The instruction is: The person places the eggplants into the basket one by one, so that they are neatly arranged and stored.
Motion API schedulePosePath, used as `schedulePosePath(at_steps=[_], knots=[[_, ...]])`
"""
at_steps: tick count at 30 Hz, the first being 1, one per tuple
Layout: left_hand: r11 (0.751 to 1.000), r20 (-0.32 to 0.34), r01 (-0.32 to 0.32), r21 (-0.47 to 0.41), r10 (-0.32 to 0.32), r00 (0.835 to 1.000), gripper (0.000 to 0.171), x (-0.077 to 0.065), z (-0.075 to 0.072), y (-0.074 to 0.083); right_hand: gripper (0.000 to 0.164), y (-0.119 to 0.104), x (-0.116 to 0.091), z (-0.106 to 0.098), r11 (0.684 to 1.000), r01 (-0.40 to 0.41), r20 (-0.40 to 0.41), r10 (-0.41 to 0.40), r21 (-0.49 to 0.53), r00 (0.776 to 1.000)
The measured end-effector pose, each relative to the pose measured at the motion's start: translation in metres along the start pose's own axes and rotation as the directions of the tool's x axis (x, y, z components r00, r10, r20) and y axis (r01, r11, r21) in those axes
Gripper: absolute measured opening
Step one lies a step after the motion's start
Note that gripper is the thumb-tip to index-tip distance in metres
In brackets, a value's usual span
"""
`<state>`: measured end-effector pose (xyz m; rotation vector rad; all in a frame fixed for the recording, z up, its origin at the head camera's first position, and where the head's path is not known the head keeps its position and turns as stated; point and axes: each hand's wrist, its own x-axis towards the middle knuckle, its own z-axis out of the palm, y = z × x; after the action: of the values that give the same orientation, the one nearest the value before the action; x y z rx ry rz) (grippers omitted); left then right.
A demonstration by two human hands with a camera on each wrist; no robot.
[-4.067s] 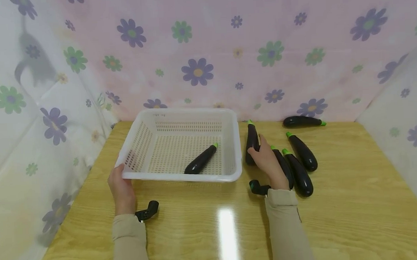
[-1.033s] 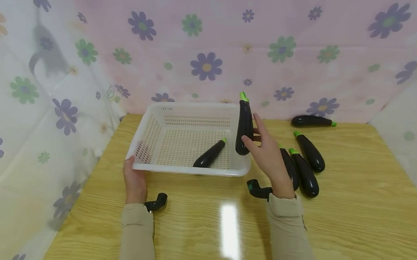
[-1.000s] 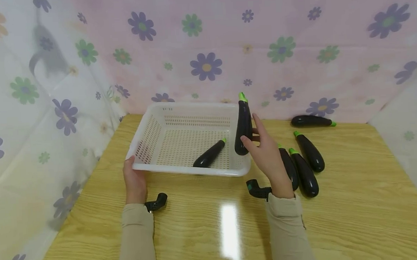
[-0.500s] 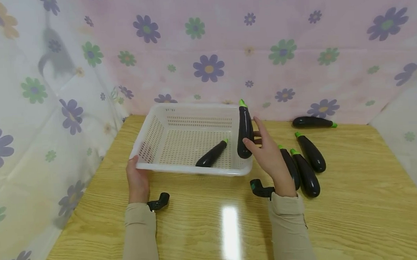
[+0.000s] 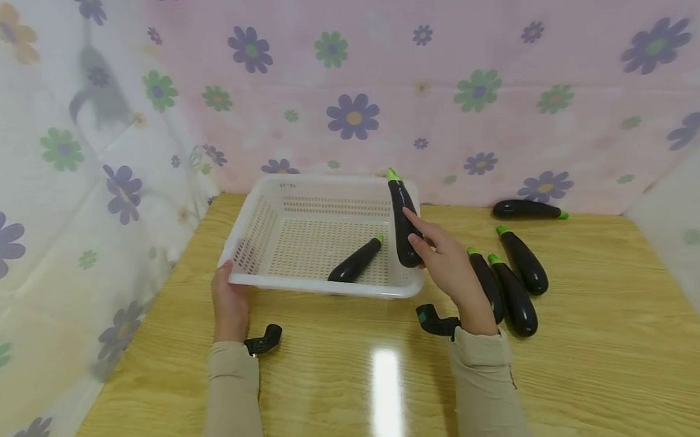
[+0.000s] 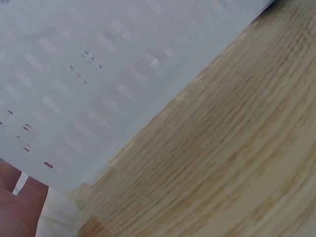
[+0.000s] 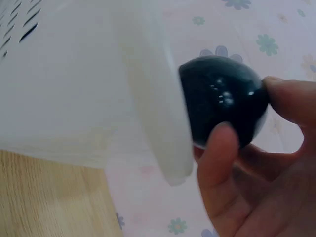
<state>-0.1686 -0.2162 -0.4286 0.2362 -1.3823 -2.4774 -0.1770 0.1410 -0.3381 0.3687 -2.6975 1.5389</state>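
Observation:
A white perforated plastic basket (image 5: pixel 303 285) stands on the wooden table, one black eggplant (image 5: pixel 355 261) with a green stem lying inside at the front right. My left hand (image 5: pixel 231 308) grips its near left corner, thumb at the rim. Over the right rim, my right hand (image 5: pixel 453 269) holds a second eggplant (image 5: pixel 400 193) between thumb and fingers, stem up and leaning left. The right wrist view shows the round end of this held eggplant (image 7: pixel 222 94) close beside the basket's rim (image 7: pixel 153 98). In the left wrist view the basket wall (image 6: pixel 98 74) hides most of the fingers.
Several more eggplants lie right of the basket: a pair (image 5: pixel 514 299) by the right forearm, another (image 5: pixel 523 260) beyond them, and one (image 5: pixel 528 209) sideways at the back. Flowered cloth (image 5: pixel 351 62) hangs behind and at both sides of the table (image 5: pixel 333 375).
My right hand has lifted the eggplant from the table beside the basket to its right rim. Lately the stem end has tipped left and the index finger has come over it. My left hand stays at the corner.

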Motion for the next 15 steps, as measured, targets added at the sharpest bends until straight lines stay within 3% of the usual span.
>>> schedulePosePath(at_steps=[9, 15], knots=[[1.0, 0.028, -0.012, 0.022, 0.011, 1.0, 0.043, 0.0011, -0.0041, 0.0002, 0.039, 0.0003, 0.0031, 0.005, 0.991, 0.041, -0.034, -0.036, 0.131, 0.999], [0.999, 0.029, -0.015, 0.04, 0.014, 0.999, 0.043, 0.0033, -0.004, -0.0007, 0.032, 0.0035, 0.004, 0.0066, 0.99, 0.107, -0.077, -0.1, 0.096, 0.992]])
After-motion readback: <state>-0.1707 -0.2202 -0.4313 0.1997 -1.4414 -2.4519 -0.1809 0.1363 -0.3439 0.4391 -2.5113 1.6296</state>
